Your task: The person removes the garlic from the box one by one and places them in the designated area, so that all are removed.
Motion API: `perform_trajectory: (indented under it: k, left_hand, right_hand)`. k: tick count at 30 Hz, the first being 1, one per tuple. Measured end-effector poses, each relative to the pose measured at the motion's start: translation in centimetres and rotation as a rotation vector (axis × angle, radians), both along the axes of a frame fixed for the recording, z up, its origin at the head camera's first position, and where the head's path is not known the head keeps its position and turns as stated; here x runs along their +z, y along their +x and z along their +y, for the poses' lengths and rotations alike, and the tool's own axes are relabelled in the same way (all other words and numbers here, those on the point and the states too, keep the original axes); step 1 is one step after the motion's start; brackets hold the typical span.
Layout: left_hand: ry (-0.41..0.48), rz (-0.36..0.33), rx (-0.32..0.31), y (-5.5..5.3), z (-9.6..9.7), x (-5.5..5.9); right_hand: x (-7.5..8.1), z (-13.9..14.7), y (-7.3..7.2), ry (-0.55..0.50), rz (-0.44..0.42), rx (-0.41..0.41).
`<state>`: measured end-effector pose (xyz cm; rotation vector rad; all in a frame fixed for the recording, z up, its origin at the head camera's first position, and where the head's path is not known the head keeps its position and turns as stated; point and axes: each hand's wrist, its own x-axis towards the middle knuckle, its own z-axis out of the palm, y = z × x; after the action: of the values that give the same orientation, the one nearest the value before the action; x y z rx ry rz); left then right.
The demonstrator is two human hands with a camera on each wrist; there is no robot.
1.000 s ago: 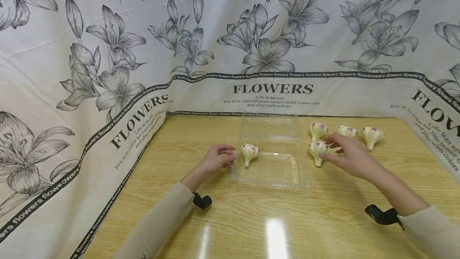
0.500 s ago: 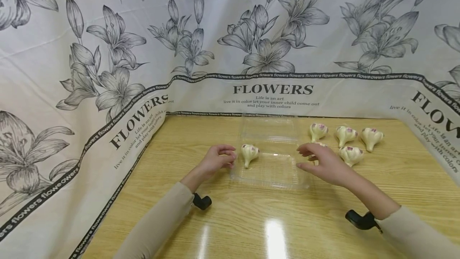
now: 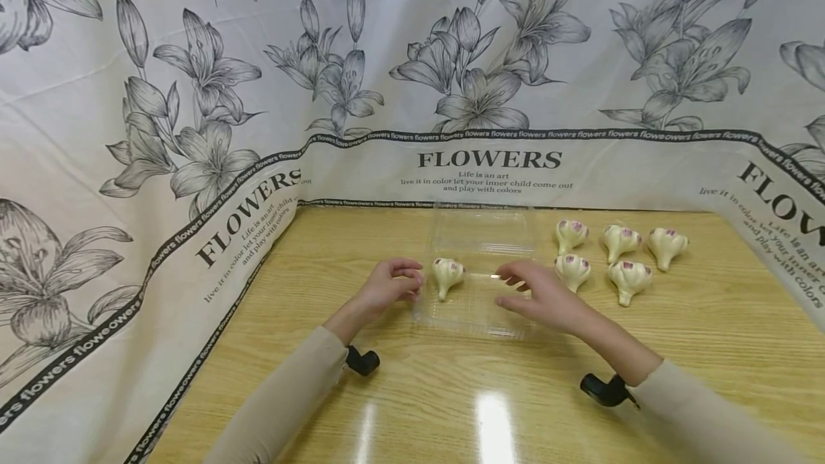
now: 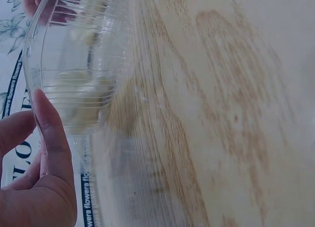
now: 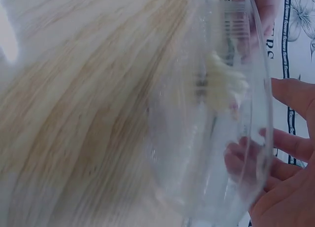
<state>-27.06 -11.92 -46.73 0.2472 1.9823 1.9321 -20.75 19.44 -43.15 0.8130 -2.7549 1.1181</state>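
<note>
A clear plastic clamshell container [image 3: 480,328] lies on the table with its lid folded back. One garlic bulb [image 3: 447,276], pale with purple patches, sits in its left side. My left hand [image 3: 389,281] holds the container's left edge; in the left wrist view its fingertip [image 4: 47,106] lies against the rim. My right hand [image 3: 538,296] hovers over the container's right side, fingers apart and nothing between them. Through the clear wall, the right wrist view shows the bulb [image 5: 221,84] and parts of the fingers.
To the right of the container, several more garlic bulbs [image 3: 629,279] lie loosely in two rows on the wooden table [image 3: 412,399]. A flower-printed cloth [image 3: 490,170] hangs along the back and sides of the table.
My right hand has let go of a garlic bulb among the others at right and moved left over the container. The left hand has stayed at the container's edge.
</note>
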Motion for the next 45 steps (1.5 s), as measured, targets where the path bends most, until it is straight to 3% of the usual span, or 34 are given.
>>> perform_trajectory:
  k: [9, 20, 28, 34, 45]
  left_hand:
    - [0.003, -0.003, 0.009, 0.0, 0.0, 0.1]
    - [0.01, -0.003, -0.005, 0.0, 0.0, 0.2]
    - [0.002, -0.003, -0.012, -0.1, -0.1, 0.2]
    - [-0.011, -0.002, -0.02, 0.0, -0.2, 0.3]
    - [-0.011, -0.005, -0.013, 0.0, 0.0, 0.3]
  right_hand:
    - [-0.9, -3.0, -1.0, 0.002, -0.01, -0.001]
    - [-1.5, -6.2, -2.2, 0.009, -0.066, -0.088]
    - [-2.1, -7.6, -3.0, -0.039, -0.085, -0.119]
    - [-2.4, -8.5, -3.5, -0.067, -0.155, -0.156]
    - [-2.3, -9.4, -3.6, -0.025, -0.187, -0.245]
